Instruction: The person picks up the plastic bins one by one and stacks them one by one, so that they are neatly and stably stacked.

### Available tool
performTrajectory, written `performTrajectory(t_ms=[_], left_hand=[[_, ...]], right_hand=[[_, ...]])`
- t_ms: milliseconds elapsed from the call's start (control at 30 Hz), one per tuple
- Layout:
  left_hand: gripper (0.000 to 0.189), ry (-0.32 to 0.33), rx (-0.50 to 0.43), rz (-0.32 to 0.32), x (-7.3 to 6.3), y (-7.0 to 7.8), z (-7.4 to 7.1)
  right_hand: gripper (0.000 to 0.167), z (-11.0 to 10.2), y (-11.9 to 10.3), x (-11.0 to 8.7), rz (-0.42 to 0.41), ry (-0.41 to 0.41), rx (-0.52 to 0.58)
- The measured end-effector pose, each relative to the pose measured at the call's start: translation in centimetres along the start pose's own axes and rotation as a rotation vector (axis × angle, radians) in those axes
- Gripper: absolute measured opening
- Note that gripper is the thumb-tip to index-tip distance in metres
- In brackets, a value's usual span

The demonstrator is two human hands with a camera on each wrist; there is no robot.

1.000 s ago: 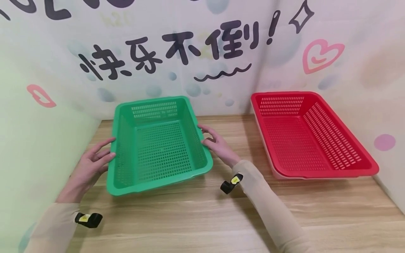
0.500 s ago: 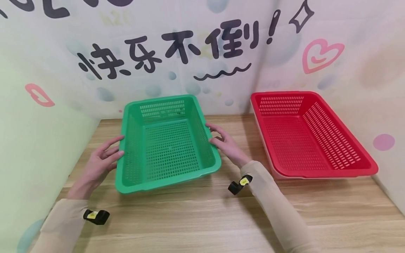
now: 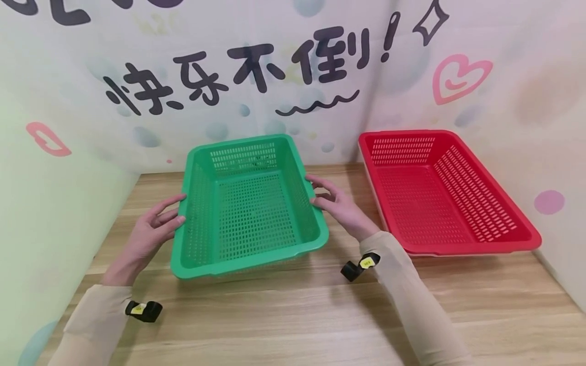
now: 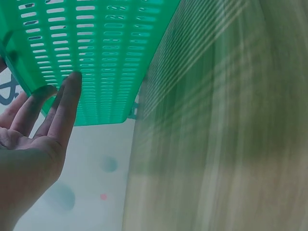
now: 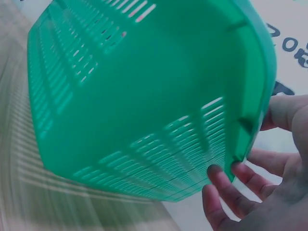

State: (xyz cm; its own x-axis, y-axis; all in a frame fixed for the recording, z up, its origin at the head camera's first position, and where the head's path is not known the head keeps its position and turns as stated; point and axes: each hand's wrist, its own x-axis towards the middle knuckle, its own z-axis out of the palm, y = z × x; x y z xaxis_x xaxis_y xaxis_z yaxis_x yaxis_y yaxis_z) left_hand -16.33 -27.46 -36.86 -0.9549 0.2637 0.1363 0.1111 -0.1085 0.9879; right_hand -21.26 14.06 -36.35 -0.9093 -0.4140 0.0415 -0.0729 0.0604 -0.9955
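An empty green plastic basket [image 3: 256, 213] with slotted walls is on the left half of the table in the head view. My left hand [image 3: 153, 231] grips its left rim, and my right hand [image 3: 339, 206] grips the right rim. In the left wrist view, the fingers of my left hand [image 4: 48, 115] reach under the rim against the slotted wall [image 4: 96, 62]. The right wrist view has my right hand [image 5: 264, 178] with fingertips below the rim near a corner of the basket [image 5: 159, 82]. Whether its base touches the table cannot be told.
A red basket [image 3: 423, 249] with a pale outer layer stands at the right on the wood-grain table [image 3: 284, 320]. Behind both baskets hangs a printed white backdrop [image 3: 256, 30] with dark lettering. A pale side wall [image 3: 46, 218] borders the table at the left.
The green basket has moved to the right, with both hands holding its sides throughout. The head view has shifted slightly. The red basket stays in its place on the table.
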Motion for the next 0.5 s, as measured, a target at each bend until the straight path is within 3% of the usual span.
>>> performTrajectory(t_ms=[500], left_hand=[[0.048, -0.043, 0.137, -0.022, 0.6, 1.3, 0.9]], right_hand=[[0.06, -2.3, -3.2, -2.3, 0.027, -0.081, -0.176]])
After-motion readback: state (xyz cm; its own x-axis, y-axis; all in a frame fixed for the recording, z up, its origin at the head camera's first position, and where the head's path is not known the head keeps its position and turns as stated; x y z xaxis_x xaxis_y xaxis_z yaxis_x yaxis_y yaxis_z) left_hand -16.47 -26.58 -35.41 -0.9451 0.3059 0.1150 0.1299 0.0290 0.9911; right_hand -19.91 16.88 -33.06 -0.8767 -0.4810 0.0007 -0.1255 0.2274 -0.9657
